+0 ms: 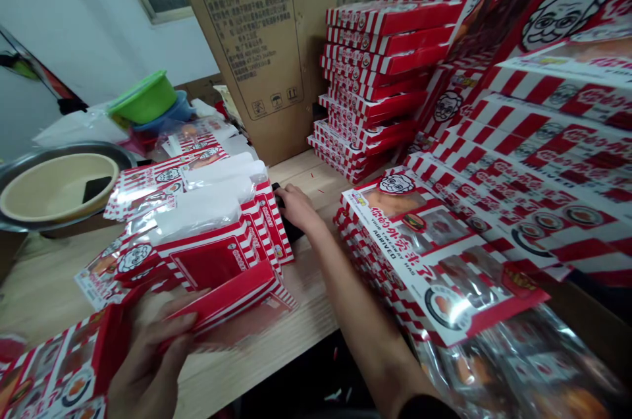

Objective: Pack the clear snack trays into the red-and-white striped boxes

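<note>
At the lower left, my left hand (153, 353) pinches the red edge of a red-and-white striped food carton (237, 300). The carton is slightly blurred, and its far part lies by the table's front edge. My right hand (299, 207) is stretched forward to the middle of the table, its fingers closed over a black object (293, 228) whose kind I cannot make out. That object is partly hidden behind a row of upright striped cartons (212, 254) with clear plastic windows. Another printed carton (54, 366) lies under and left of my left hand.
Filled cartons (434, 248) are piled to the right of my right arm, with tall stacks (380, 89) behind them. A large cardboard box (251, 30) stands at the back. On the left are a cream basin (44, 185) and a green basin (143, 96).
</note>
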